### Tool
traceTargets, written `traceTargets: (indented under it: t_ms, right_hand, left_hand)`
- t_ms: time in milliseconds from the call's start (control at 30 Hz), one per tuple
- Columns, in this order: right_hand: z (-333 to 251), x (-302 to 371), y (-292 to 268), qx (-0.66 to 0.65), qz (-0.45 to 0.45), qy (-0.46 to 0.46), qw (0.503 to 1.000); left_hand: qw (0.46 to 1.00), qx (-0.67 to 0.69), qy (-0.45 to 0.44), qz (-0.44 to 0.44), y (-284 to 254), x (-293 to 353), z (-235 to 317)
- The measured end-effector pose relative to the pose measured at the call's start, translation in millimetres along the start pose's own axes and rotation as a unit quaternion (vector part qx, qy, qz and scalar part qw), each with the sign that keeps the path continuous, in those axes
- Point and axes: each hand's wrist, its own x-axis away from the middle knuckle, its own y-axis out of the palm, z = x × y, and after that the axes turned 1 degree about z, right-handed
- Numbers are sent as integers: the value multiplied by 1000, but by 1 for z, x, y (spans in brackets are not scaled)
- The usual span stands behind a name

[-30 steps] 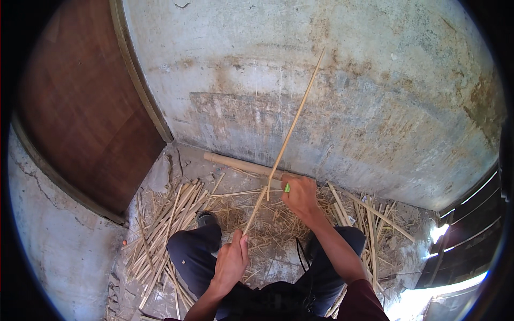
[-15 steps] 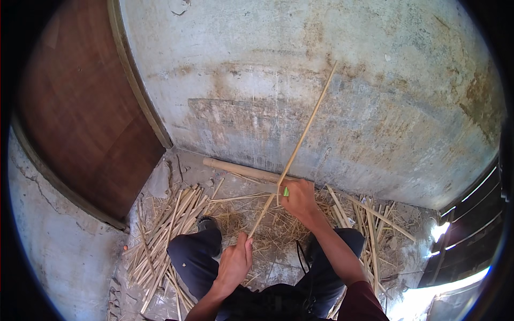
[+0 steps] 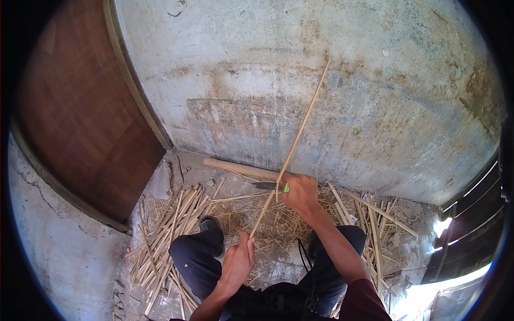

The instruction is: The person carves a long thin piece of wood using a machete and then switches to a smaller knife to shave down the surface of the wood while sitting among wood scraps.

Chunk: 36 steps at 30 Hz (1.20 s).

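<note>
Left hand [image 3: 235, 266]: thumb and fingers clamped on the near end of the stick [image 3: 302, 124], probably to steady it.
Right hand [image 3: 301, 192]: fingers closed around the green handle of the knife [image 3: 265, 185]; whether any fingertip also presses the stick, I cannot tell.
Knife: dark blade pointing left, crossing the stick just beside the right fist; held crosswise, it seems placed so that its edge meets the stick's length.
Stick: 1 long, pale piece, held up off the floor in front of the body, slanting away and to the right; its far end shows against the wall [image 3: 230, 128], touching or apart I cannot tell.
Thin strip [image 3: 277, 196]: hangs down beside the blade, apparently a sliver off the stick.
Knees: bent and spread, which seems to leave both hands room between them.
Shavings [image 3: 286, 220]: scattered on the floor beyond the hands.
Sticks in 2 piles: left pile [image 3: 167, 235] and right pile [image 3: 373, 222], beside the legs, likely for easy reach.
Pole [image 3: 238, 167]: thick, lying along the wall's foot, perhaps out of the way.
</note>
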Motion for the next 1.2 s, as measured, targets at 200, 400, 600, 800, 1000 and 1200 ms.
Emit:
traceTargets:
  t_ms: [200,400,600,800,1000,1200]
  right_hand:
    - [88,-33,-9,47,159,136,977]
    - [86,-37,-9,72,131,78,986]
    - [112,-42,-6,69,166,103,978]
    - [129,-49,-7,50,138,183,972]
    - [137,-52,-6,93,117,150,977]
    - [168,-75,-14,124,118,210,963]
  left_hand:
    - [999,-5,5,-50,4,34,-10]
    - [999,-14,-4,-50,-7,53,-25]
    - [997,-29,-6,-69,-18,64,-32]
    - [995,-35,-21,-92,-22,78,-40]
    - [995,-47,-12,-85,-27,89,-52]
    - [995,-50,-8,-85,-27,106,-63]
